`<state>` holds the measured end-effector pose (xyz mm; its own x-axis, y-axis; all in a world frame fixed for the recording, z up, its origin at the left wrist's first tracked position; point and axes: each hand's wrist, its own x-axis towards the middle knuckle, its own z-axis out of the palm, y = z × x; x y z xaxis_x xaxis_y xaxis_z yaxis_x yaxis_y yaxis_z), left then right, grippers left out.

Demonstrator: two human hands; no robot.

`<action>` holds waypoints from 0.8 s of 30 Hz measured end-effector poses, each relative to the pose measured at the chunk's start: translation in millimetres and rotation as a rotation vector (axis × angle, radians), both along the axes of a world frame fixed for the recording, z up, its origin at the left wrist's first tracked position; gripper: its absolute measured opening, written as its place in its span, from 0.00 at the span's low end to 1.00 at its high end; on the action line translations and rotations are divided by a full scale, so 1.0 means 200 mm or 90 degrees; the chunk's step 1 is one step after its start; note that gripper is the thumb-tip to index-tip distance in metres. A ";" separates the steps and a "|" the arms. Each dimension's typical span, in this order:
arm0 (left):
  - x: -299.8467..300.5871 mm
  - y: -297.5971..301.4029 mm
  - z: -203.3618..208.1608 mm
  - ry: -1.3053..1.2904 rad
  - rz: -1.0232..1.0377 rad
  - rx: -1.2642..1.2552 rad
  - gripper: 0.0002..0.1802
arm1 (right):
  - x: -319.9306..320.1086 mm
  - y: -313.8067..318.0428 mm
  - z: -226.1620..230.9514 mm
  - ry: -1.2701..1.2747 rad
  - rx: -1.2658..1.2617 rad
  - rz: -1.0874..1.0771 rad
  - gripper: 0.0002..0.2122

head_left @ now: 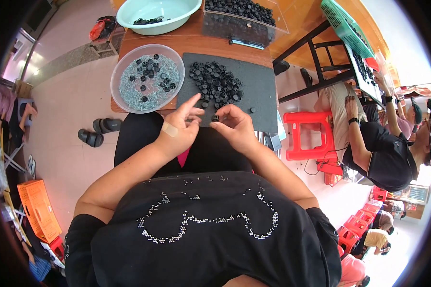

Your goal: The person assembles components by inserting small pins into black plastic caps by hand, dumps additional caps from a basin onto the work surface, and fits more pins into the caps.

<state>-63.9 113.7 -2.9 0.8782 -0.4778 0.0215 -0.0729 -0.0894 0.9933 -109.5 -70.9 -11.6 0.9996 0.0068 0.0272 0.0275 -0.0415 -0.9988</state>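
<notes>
By the thumb and the index finger of the right hand (235, 125), which are nearly brought together, a small dark cap (215, 118) is pinched just beyond the person's lap, beside the near edge of a dark grey mat (262, 81). The left hand (181, 123) is held near to it, with the index finger stretched toward the mat and the other fingers curled toward the thumb; whether something small is gripped there cannot be told. On the back of this hand, close to the wrist, a pale adhesive plaster (170, 129) is worn. Just beyond both hands, a loose pile of black caps (217, 81) is spread on the mat, and one single cap (252, 110) is seen apart, at the right of the pile. To the left of the mat, a clear round bowl (116, 79) is placed, in which many thin silvery-blue pieces (129, 86) are contained, with some black caps scattered on top. All of these are carried by a brown wooden table (192, 42). At its far side, a pale green basin (175, 27) and a transparent bin (225, 33) are seen, in which more black pieces are kept
</notes>
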 end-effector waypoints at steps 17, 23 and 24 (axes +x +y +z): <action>0.19 0.26 -0.15 -0.246 0.109 0.242 0.16 | 0.77 -0.29 0.23 -0.034 -0.104 -0.231 0.04; 0.50 0.37 -0.22 -0.439 0.121 0.405 0.13 | 0.38 -0.26 -0.11 0.029 -0.339 -0.230 0.04; 0.54 0.35 -0.23 -0.385 0.089 0.464 0.13 | 0.35 -0.25 -0.12 0.047 -0.354 -0.230 0.04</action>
<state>44.7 183.9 -48.1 0.8661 -0.4447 0.2282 -0.4970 -0.7179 0.4875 -40.2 -120.0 -35.5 0.9406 -0.3362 0.0482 -0.1523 -0.5443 -0.8250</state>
